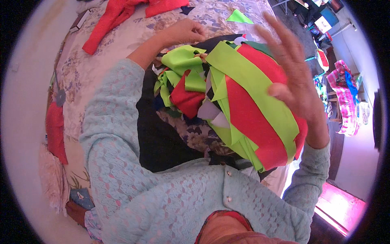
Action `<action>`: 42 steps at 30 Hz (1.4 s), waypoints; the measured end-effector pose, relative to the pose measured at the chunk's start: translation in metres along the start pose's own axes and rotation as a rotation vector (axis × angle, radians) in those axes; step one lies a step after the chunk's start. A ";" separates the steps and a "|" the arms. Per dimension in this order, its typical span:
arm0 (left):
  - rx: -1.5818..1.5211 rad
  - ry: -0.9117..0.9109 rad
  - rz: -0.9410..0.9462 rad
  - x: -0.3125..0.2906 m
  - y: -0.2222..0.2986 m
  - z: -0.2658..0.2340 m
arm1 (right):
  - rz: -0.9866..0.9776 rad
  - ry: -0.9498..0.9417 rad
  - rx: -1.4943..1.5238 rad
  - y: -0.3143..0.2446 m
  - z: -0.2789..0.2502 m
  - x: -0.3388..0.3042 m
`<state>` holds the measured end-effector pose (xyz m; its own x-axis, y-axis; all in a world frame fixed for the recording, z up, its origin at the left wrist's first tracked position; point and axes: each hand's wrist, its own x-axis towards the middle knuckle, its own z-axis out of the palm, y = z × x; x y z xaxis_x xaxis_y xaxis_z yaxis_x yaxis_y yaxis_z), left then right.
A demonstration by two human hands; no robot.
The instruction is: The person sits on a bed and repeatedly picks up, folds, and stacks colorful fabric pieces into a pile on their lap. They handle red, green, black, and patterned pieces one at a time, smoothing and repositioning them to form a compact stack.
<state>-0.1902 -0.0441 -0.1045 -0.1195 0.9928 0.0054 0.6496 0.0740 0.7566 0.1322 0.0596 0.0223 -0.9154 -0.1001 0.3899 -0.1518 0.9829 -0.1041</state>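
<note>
across a wide floral sheet [99, 67], a heaped pile of cloth strips [239, 101] sits close in front of a person in a pale blue patterned top [162, 195]. the sheet's left edge runs near a white wall [28, 73]; past its right side, a pink checked cloth [343, 101] hangs in the room. between the left sleeve and the left edge, a long stretch of sheet shows. beyond the hands lie a red garment [118, 20] and a small lime-green triangle [239, 17]. black cloth [158, 138] spreads from the pile's left side toward the person.

the left hand [183, 32] is at the pile's far left edge, fingers curled; whether they pinch anything, i cannot tell. the right hand [294, 77], blurred, is spread over the pile's right side, thumb apart; whether it touches is unclear.

on the right, the pile shows long smooth bands, lime green over red, layered and curving; on the left, crumpled lime, deep red and grey scraps.
</note>
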 end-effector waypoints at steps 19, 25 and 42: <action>0.736 -0.169 0.072 -0.019 -0.100 0.090 | -0.044 -0.278 0.124 -0.010 0.056 -0.004; 0.758 -0.170 -0.082 -0.008 -0.070 0.079 | -0.043 -0.292 0.127 -0.009 0.055 -0.006; -0.216 0.196 -0.228 -0.014 -0.014 0.007 | -0.111 -0.078 0.092 -0.004 0.075 -0.011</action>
<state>-0.1926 -0.0583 -0.1194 -0.3978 0.9148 -0.0704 0.4188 0.2493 0.8732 0.1147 0.0453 -0.0496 -0.9166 -0.2222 0.3323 -0.2837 0.9472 -0.1493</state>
